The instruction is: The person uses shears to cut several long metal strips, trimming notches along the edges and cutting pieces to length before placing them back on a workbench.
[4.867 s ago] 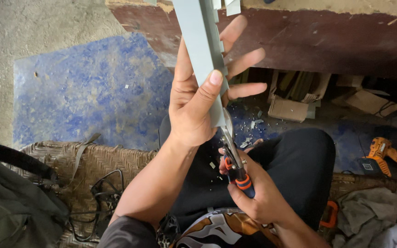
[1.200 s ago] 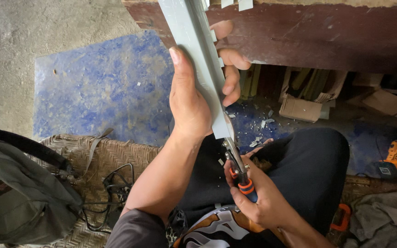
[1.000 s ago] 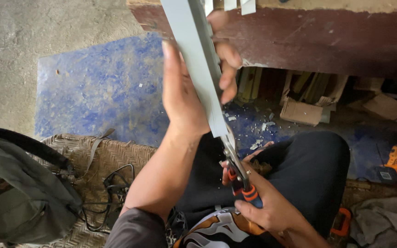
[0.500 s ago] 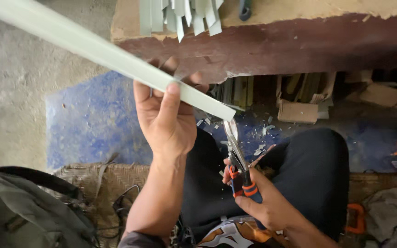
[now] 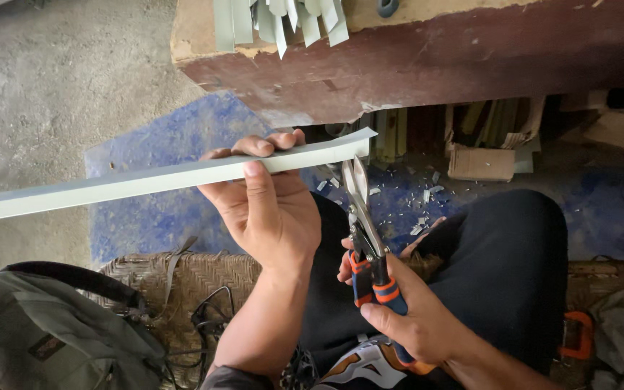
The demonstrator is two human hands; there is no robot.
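Cutting step: our left hand grips the grey metal strip level; right hand clasps snips, blades parted at its right end. Next, close squarely.

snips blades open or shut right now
Open: the metal snips with orange-and-blue handles show a narrow gap between the blade tips, just below the long pale-green metal strip.

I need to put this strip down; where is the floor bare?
Bare: grey concrete upper left, and the blue patch under the strip. Crowded: backpack and mat below, scraps by the knee, boxes under the bench.
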